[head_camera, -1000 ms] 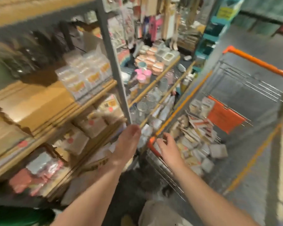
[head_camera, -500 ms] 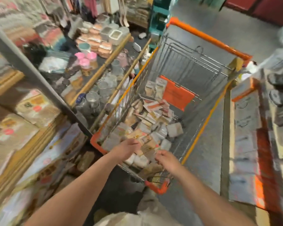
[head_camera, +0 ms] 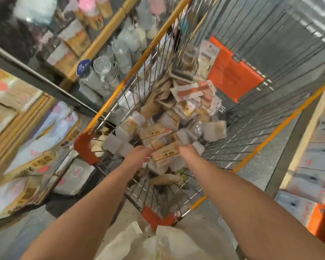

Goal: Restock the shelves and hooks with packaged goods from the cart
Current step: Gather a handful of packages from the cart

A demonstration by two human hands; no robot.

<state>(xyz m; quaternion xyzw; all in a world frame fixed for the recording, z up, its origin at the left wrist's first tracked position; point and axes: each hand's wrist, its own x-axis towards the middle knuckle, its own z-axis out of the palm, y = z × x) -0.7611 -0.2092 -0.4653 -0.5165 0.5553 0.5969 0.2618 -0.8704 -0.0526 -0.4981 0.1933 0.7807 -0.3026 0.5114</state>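
Down inside the cart (head_camera: 266, 143), a long tan packet (head_camera: 166, 154) lies crosswise between both hands, left hand (head_camera: 137, 156) and right hand (head_camera: 189, 152) gripping its ends

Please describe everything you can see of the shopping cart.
The cart is a silver wire basket with an orange rim, red-orange corner bumpers and an orange flap at its far end. It stands in the aisle beside the shelves, seen from above. Packaged goods are piled loosely inside. Both hands reach in: the left hand and right hand meet a tan box.
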